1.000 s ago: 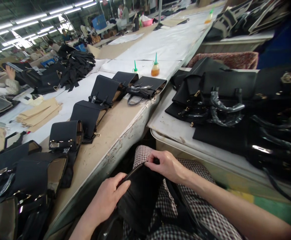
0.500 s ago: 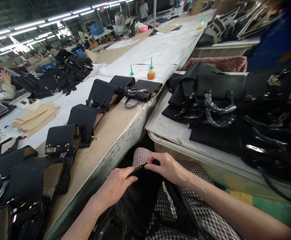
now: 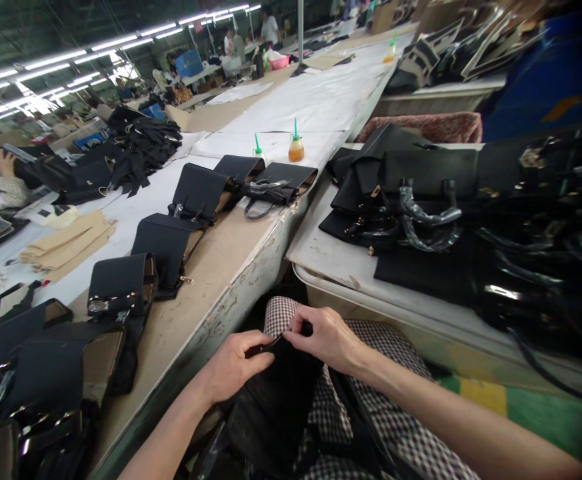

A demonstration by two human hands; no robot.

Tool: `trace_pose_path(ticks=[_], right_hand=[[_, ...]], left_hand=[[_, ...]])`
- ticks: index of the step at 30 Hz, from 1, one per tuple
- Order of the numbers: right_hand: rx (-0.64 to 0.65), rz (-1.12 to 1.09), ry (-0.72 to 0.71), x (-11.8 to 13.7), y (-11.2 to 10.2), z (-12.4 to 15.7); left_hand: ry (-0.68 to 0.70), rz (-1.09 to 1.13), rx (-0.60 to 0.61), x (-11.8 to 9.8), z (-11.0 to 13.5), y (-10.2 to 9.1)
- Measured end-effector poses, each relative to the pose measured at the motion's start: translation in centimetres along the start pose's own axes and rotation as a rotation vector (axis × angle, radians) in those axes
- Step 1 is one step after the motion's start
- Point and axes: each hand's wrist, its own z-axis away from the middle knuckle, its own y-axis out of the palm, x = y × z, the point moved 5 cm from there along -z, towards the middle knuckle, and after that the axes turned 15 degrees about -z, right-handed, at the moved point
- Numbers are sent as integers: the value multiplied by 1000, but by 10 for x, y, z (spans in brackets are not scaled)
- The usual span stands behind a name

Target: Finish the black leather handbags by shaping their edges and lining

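Observation:
Across my lap, over checked cloth, lies a black handbag with a thin soft part raised toward me. My left hand pinches the raised edge between thumb and fingers. Close beside it, my right hand grips the same edge with curled fingertips. The hands nearly meet at the top of the edge. Lower parts of the bag are dark and hard to make out.
To my left a long table carries a row of black handbags. Glue bottles with green tips stand farther along. On the right, a second table holds piled bags. A co-worker's hand shows at far left.
My right hand has slid slightly left along the bag's edge, closer to my left hand. The view has shifted a little. Both hands keep their hold.

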Motion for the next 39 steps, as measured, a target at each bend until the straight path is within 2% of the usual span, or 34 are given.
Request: trace_pose_path(ticks=[6,9,13,16,19,21,23,25,28,30,32,35,37,39], right_hand=[[-22,-17,-17,1,4,3],[-21,-99,-12,-3,4,0],[96,-248,65,-7,-8,-2],[170,-274,126,3,-26,25],[218,-177,243,15,-33,78],[172,-68,309,18,-31,111],[87,-1,307,16,-24,131],[-24,9,273,9,-17,135],[-147,-31,221,-6,-19,126],[-164,-59,203,-13,-31,120],[-170,-88,215,-15,-54,119],[-145,-226,265,-11,-95,127],[-33,-389,314,-4,-112,132],[134,-504,351,3,-115,135]], left_hand=[[-49,-106,-62,-7,-16,4],[-25,-306,-83,-11,-20,6],[-14,-618,-148,-7,-20,7],[-73,-711,-151,6,-17,7],[-152,-690,-109,19,-16,5],[-144,-622,-49,22,-20,4],[-101,-545,9,20,-28,5],[-47,-454,31,14,-42,8],[50,-309,27,2,-65,16],[105,-261,49,-6,-75,20],[144,-251,86,-13,-77,17],[202,-199,163,-25,-63,-2],[204,-177,264,-31,-47,-16],[175,-211,411,-32,-32,-22]])
